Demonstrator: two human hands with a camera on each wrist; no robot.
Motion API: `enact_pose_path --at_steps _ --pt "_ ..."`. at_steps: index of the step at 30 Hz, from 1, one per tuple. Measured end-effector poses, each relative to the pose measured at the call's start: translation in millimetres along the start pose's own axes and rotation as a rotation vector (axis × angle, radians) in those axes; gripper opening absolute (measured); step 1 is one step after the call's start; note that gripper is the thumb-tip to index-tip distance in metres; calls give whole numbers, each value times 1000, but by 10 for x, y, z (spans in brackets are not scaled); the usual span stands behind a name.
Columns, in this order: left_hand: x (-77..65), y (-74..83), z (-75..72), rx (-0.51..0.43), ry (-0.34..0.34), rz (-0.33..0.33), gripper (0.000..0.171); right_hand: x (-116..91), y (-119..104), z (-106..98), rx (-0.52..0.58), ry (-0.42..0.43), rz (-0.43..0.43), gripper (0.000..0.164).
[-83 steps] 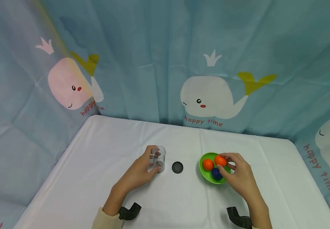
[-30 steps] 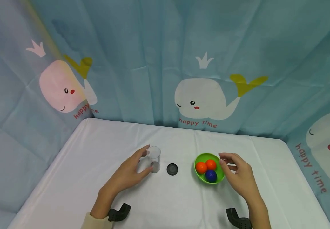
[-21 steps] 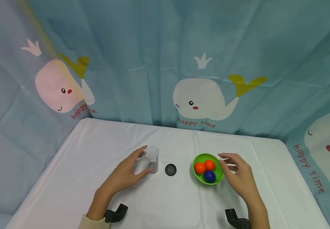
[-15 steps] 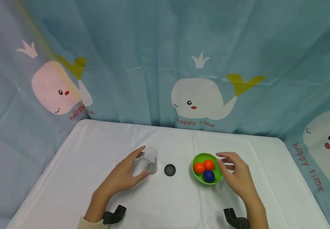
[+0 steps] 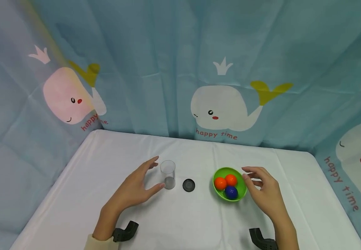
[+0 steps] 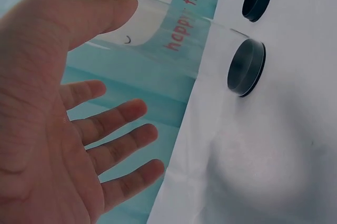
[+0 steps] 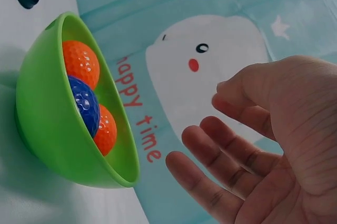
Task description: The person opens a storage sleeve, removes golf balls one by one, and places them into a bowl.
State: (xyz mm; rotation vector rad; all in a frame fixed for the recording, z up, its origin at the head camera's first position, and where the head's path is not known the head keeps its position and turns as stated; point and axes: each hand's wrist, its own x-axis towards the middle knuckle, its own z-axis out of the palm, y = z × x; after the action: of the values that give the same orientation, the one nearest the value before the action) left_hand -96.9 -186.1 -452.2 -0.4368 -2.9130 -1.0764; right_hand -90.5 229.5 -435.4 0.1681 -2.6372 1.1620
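A clear cylindrical container (image 5: 167, 170) stands upright on the white table, its dark base (image 6: 247, 67) plain in the left wrist view. My left hand (image 5: 133, 190) is just left of it, thumb and fingers spread apart, holding nothing. Beside the container lies a round black lid (image 5: 188, 185). Further right, a green bowl (image 5: 240, 189) holds an orange golf ball (image 7: 81, 63), a blue golf ball (image 7: 83, 104) and a second orange golf ball (image 7: 106, 130). At the bowl's right rim, my right hand (image 5: 266, 190) hovers with relaxed, slightly bent fingers and nothing in its grasp.
White cloth covers the table (image 5: 199, 222). Behind and at the sides hangs a blue curtain (image 5: 155, 104) printed with whales. Black wrist mounts (image 5: 125, 232) stick out from both forearms.
Earliest, my left hand gripped the container and my right fingers pinched an orange golf ball in the bowl. Both have let go; the left hand has drawn back leftward and spread wider.
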Motion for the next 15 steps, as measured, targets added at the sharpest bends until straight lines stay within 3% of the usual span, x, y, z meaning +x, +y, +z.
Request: enact_pose_path --at_steps 7,15 --pt "21 28 -64 23 18 8 91 2 30 6 14 5 -4 20" --pt "40 -32 -83 46 54 40 77 -47 87 -175 17 67 33 23"
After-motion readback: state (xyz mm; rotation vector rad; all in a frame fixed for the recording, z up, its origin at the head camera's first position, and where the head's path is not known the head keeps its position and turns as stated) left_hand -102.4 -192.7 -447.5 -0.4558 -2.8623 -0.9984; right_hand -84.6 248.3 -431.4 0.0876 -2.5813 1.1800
